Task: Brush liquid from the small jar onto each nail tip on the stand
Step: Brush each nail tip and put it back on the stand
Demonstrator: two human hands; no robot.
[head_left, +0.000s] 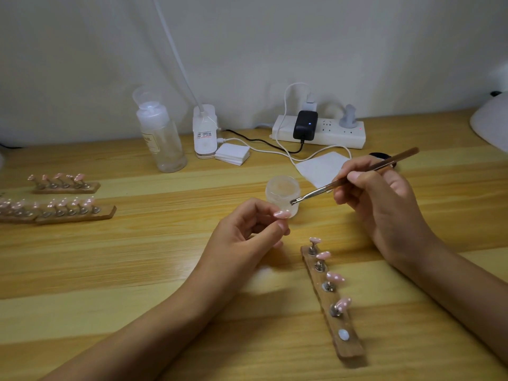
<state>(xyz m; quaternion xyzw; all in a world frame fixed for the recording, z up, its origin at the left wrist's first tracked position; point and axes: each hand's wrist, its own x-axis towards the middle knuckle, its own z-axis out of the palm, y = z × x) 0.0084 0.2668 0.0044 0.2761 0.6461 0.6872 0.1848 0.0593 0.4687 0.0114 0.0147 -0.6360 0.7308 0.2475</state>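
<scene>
A small clear jar [281,192] stands open at the table's middle. My right hand [382,204] grips a brown-handled brush [354,176], and its flat tip hovers at the jar's front right rim. My left hand [247,232] pinches a pink nail tip [282,214] on its holder, just in front of the jar. A wooden stand [334,303] lies near the front right. It carries several pink dotted nail tips, and its nearest slot shows a bare magnet.
Two more stands with pink tips [64,184] [59,210] sit at the left. Behind are a clear pump bottle [162,138], a white lamp base [204,133], a pad stack [233,154], a power strip [320,132] with cables, and a paper wipe [321,167].
</scene>
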